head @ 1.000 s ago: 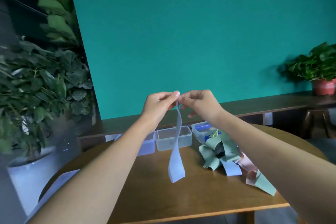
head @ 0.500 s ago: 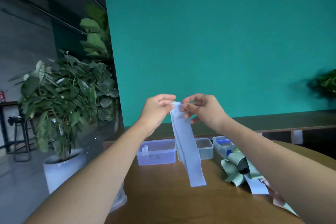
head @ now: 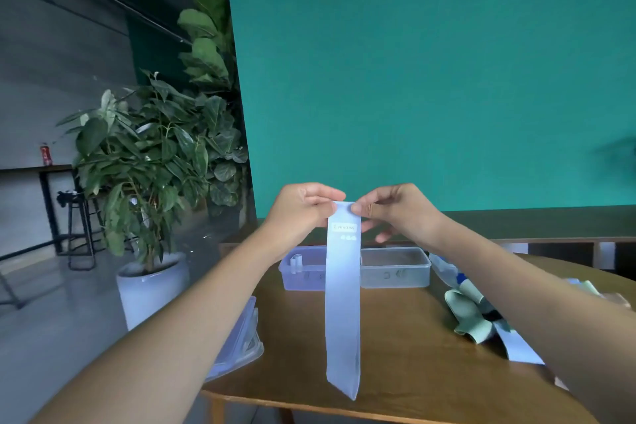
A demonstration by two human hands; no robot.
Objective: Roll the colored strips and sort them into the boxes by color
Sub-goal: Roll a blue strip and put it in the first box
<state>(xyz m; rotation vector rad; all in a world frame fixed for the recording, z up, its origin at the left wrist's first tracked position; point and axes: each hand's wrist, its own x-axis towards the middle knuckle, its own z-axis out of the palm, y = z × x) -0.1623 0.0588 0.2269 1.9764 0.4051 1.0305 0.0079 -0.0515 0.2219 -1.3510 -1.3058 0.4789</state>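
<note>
There is a single view, from a camera worn on the person's head. It faces forward and slightly down, toward a teal wall, with the wooden bench close below and both forearms reaching in from the bottom corners. The wide lens bends the edges and takes in potted plants far left. The hands meet near the centre, close to the lens.

Both hands hold the top end of a pale blue strip: the left hand pinches its left corner and the right hand its right corner. The strip hangs straight down above the wooden table. Two clear boxes stand side by side near the far edge of the table, behind the strip.
</note>
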